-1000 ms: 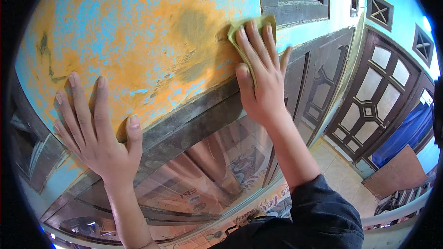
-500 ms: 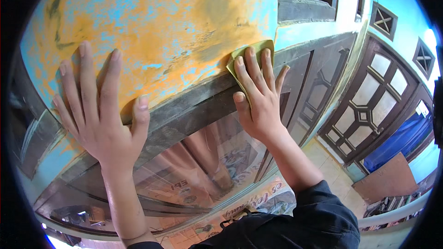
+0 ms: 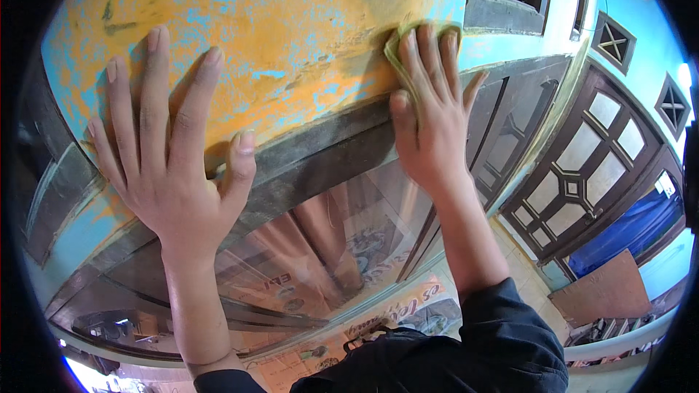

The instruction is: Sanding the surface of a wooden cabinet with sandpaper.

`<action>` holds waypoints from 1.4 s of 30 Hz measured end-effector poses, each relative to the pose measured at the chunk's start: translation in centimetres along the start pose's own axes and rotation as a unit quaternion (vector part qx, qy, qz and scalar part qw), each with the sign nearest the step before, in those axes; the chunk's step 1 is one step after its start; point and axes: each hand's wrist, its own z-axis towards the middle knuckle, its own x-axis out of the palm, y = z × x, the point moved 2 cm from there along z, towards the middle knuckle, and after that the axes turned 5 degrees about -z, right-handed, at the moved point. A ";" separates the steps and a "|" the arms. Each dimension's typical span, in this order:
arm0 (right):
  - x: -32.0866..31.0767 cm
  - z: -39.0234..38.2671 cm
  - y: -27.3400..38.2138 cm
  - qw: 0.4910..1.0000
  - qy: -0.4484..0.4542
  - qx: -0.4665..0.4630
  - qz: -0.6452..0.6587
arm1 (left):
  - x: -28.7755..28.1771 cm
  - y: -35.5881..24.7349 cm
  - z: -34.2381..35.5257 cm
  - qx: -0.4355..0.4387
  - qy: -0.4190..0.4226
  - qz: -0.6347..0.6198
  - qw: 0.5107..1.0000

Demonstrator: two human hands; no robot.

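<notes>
My left hand (image 3: 171, 153) rests spread on the wall (image 3: 284, 22), which is mottled orange over blue paint with dark smudges, just above a dark wooden frame beam (image 3: 320, 160). My right hand (image 3: 437, 131) presses a folded yellow-green abrasive sheet (image 3: 397, 44) flat against the orange paint at the wall's right part, near a small dark-framed window (image 3: 539, 7). The sheet is partly hidden under my fingers. Below the beam, glass panes (image 3: 320, 240) show brownish curtains and printed material behind or reflected in them.
At the right stand a brown door with pale panes (image 3: 586, 182), small vents (image 3: 614, 40), a blue curtain (image 3: 611, 233), a leaning brown board (image 3: 604, 291) and a pale curved rail (image 3: 597, 346). A tiled floor (image 3: 524, 276) shows below the door.
Over the last second my right hand and sheet have moved down, then back up and right along the paint. In the picture my spread left hand sits higher and slightly right as the view shifts.
</notes>
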 end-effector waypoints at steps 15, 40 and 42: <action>-0.4 -0.2 0.3 1.000 0.000 0.006 0.006 | 0.0 0.4 -0.4 0.007 0.000 -0.006 1.000; 0.8 -3.4 6.9 0.994 0.084 -0.014 0.069 | 0.0 -0.3 -0.6 -0.010 0.007 -0.030 0.999; 0.8 -3.6 6.4 0.996 0.068 -0.024 0.056 | 0.0 -0.6 -0.5 -0.013 0.004 -0.035 0.999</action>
